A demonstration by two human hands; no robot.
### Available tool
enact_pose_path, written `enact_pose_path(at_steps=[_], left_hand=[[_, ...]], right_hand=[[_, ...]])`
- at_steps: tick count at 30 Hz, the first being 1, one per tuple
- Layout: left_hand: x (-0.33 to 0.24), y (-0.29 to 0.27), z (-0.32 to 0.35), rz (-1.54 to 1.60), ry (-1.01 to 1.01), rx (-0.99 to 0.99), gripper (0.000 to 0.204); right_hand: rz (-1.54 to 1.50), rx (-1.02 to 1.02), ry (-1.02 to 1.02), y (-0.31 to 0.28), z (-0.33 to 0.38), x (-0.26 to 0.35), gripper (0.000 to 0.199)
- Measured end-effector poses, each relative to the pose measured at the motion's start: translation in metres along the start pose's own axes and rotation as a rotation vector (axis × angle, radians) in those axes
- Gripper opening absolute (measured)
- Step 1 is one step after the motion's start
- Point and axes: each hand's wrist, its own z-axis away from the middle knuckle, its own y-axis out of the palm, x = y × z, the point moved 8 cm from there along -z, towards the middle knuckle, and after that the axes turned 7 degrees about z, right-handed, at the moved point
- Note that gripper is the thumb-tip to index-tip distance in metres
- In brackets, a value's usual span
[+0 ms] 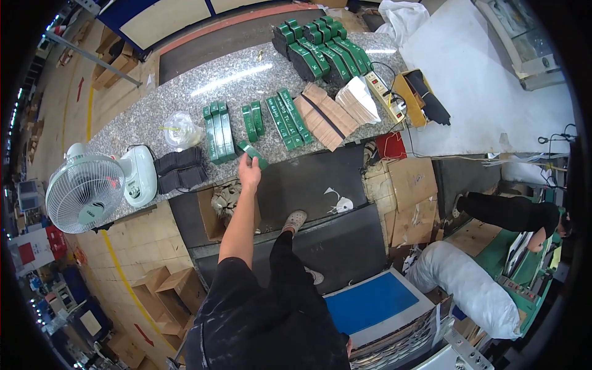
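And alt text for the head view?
A person's left hand has its fingers on a green piece at the near edge of a speckled counter. More green pieces lie nearby, between a white fan at left and a power strip at right.

A speckled grey stone counter [242, 92] carries bright streaks of light [231, 80]; a white table [459, 92] stands beside its right end; dark matting [290, 191] covers part of the tan floor [163, 237].
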Motion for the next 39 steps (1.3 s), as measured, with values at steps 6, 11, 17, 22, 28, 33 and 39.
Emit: enact_pose_path(at_steps=[6, 11, 17, 22, 28, 33, 39], left_hand=[[-0.035, -0.011, 0.0, -0.405, 0.266, -0.116, 0.049], [-0.088, 0.006, 0.052, -0.57, 0.372, -0.25, 0.066], [-0.094, 0.016, 0.045, -0.838, 0.361, -0.123, 0.079], [-0.122, 0.021, 0.024, -1.195, 0.585, -0.199, 0.074], [-0.134, 0.033, -0.003, -1.302, 0.577, -0.081, 0.062], [-0.158, 0.034, -0.077, -0.994, 0.496, -0.176, 0.058], [-0.141, 0.035, -0.154, -0.946, 0.208, 0.007, 0.062]], right_hand=[[0.25, 0.095, -0.154, 0.066, 0.036, 0.065, 0.058], [0.292, 0.121, -0.126, 0.068, 0.035, 0.082, 0.066], [0.334, 0.145, -0.241, 0.091, 0.048, 0.1, 0.056], [0.143, 0.119, -0.121, 0.084, 0.044, 0.085, 0.051], [0.185, 0.119, -0.104, 0.097, 0.054, 0.09, 0.057], [0.36, 0.122, -0.174, 0.094, 0.052, 0.087, 0.064], [0.514, 0.157, -0.3, 0.091, 0.039, 0.091, 0.054]])
